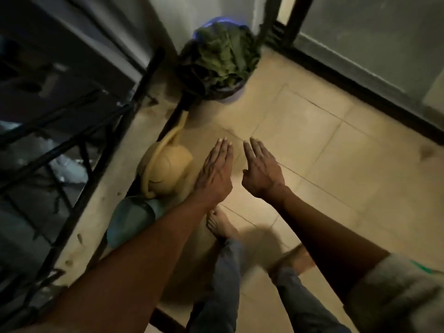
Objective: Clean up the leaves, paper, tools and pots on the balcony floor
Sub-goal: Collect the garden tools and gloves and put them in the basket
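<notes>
Feet: two bare feet (219,224) stand on the tiled floor (324,164), nearer the viewer than both sets of fingers; jeans cover the legs above them.
Left hand: the left hand (215,173) is stretched out flat over the floor, back up, fingers straight and pressed together, grasping nothing.
Right hand: the right hand (262,171) lies just beside it, the two apart by a narrow gap; its fingers are straight too, thumb tucked inward, nothing held.
Blue pot: a blue-grey pot (131,219) lies on its side against the railing kerb, left of and nearer than the left fingertips, partly hidden by the left forearm.
Watering can: a tan watering can (165,169) sits just left of the left hand's fingers, its long spout (177,131) reaching away past the fingertips toward the far corner.
Railing: a black metal railing (72,140) runs along the kerb, further left of the can.
Bucket of leaves: well beyond both sets of fingertips, in the far corner by the wall, a blue bucket (228,94) is heaped with green leaves (225,54).
Door: a dark-framed glass door (360,44) stands to the right of and beyond the right fingers.
</notes>
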